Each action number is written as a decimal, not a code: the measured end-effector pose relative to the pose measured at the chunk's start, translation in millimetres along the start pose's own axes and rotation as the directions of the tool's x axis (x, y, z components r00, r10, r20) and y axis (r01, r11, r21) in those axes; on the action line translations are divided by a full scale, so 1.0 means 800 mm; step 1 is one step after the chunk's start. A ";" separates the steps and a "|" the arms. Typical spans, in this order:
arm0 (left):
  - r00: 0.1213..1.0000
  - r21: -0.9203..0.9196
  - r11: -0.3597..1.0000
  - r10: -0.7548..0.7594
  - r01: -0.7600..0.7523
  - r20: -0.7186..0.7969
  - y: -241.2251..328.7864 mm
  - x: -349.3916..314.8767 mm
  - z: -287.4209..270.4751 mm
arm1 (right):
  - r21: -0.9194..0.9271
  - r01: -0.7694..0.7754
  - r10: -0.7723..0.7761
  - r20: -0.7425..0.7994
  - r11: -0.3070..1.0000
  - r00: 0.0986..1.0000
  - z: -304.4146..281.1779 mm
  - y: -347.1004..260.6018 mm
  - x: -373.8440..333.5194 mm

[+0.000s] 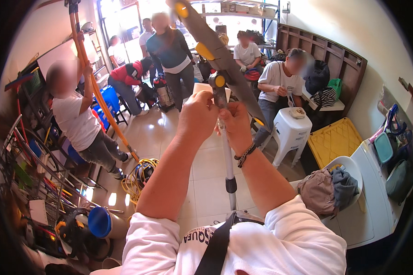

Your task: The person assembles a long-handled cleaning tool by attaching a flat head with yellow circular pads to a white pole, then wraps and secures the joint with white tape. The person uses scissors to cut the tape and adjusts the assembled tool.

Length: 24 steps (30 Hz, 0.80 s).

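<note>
Grey pole [228, 158] runs beside left fingers [209, 100], seemingly inside right fingers [236, 110].

Head cam = L one of a fisheye pair, worn on the person's head; pic upright, its L = person's L. Looks fwd & down along the forearms [163, 169]; white shirt [248, 250] v. close, btm ctr. L hand [198, 112] & R hand [236, 123] approx. mid-frame, nr the lens. Beyond: tiled floor [206, 183], then co-workers [172, 50] further off, bright windows [124, 18] at top, well back. V. wide FOV: R wall [339, 27] bends twd the rim, corners go black.
</note>
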<state>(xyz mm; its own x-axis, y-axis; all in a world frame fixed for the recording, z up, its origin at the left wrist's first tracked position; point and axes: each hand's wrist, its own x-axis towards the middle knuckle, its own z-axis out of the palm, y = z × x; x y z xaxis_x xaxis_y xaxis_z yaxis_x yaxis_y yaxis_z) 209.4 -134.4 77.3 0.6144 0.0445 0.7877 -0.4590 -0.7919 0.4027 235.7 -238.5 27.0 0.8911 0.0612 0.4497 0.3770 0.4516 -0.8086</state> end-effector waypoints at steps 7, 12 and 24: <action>0.941 -0.256 0.906 -0.328 0.338 0.084 0.021 0.000 0.022 | 0.139 -0.038 0.037 0.013 0.990 0.999 -0.016 0.009 0.005; 0.920 -0.418 0.821 -0.362 0.390 0.146 0.020 0.023 0.032 | -0.223 -0.038 0.053 0.063 0.974 0.997 -0.061 -0.028 0.025; 0.917 -0.495 0.786 -0.395 0.369 0.056 0.058 0.070 0.169 | -0.634 0.657 -0.146 0.665 0.409 0.733 -0.214 -0.096 0.179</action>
<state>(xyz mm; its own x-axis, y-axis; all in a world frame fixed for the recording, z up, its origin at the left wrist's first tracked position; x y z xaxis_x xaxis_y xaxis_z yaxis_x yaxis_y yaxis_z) 309.4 -251.0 76.6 0.7809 0.3197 0.5367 -0.4518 -0.3044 0.8386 377.4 -417.2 88.6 0.4297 0.5706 0.6998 0.8994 -0.3388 -0.2761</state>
